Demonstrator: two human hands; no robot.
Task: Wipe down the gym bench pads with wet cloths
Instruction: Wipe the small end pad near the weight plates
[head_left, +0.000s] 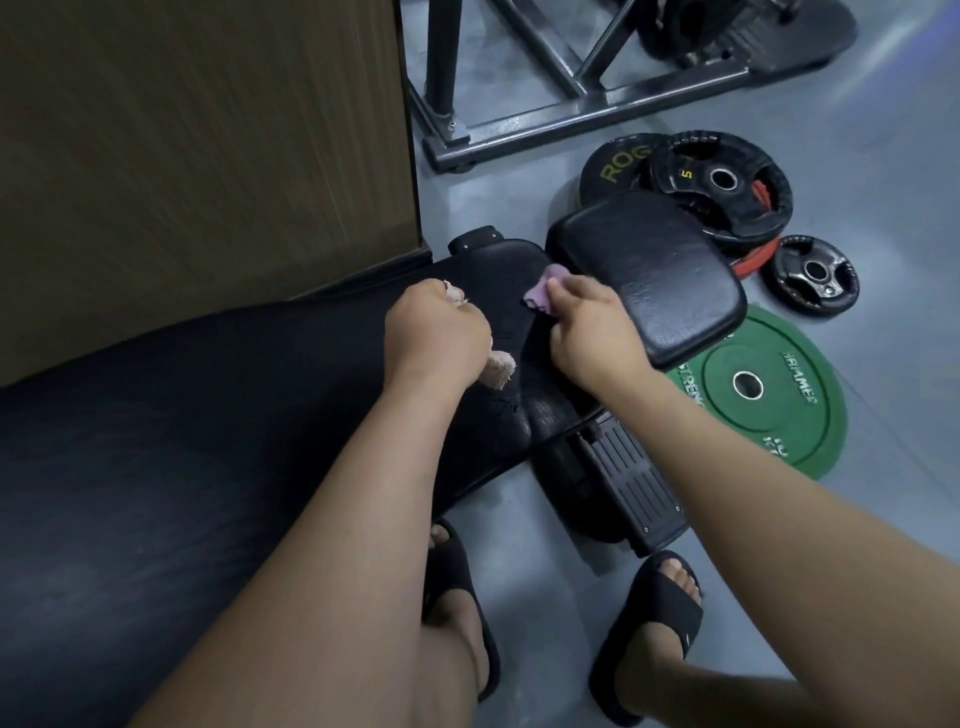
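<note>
A long black bench pad (156, 441) runs from the lower left toward the middle, ending in a narrower seat pad (498, 270). A second black pad (654, 270) sits raised to its right. My left hand (436, 338) grips a bunched beige cloth (136, 370) over the seat pad, with cloth ends sticking out at both sides of the fist. My right hand (592, 327) holds a pink cloth (698, 293) pressed into the gap between the seat pad and the raised pad. Most of each cloth is hidden inside the hands.
Black weight plates (722, 182) and a smaller one (813, 273) lie on the grey floor at the right, with a green plate (779, 389) nearer. A metal rack frame (571, 109) stands behind. A wooden panel (197, 156) rises at the left. My sandalled feet (660, 623) stand below the bench.
</note>
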